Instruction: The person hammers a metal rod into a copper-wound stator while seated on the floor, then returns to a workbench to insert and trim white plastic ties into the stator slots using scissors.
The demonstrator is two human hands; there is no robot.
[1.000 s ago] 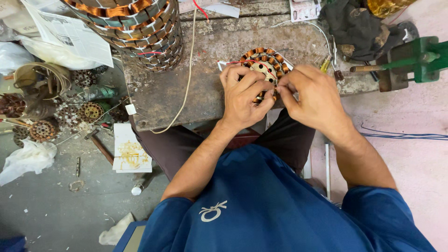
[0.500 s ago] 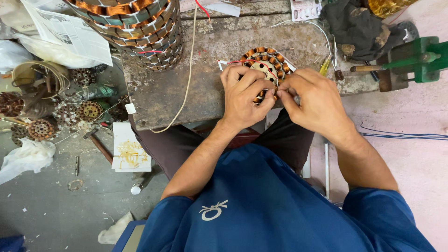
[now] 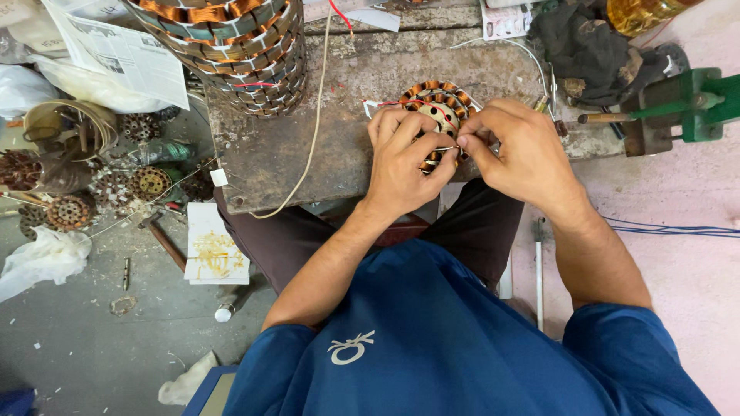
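A small round motor stator [image 3: 441, 102] with copper windings lies on the worn grey workbench [image 3: 324, 146], with a red wire running across its top. My left hand [image 3: 401, 158] rests on its near side, thumb and forefinger pinched on a thin wire end. Touching it fingertip to fingertip, my right hand [image 3: 516, 150] pinches the same wire end at the stator's near right edge. Much of the stator is hidden under both hands.
A tall stack of large copper-wound stators [image 3: 231, 46] stands at the bench's back left, with a cream cord [image 3: 312, 131] trailing beside it. A green bench tool [image 3: 678, 108] and dark rags [image 3: 586, 42] sit at right. Newspaper [image 3: 123, 54], smaller stators [image 3: 69, 209] and scraps litter the floor at left.
Both hands stay pinched together over the stator; the fingers have shifted only slightly at the wire end.
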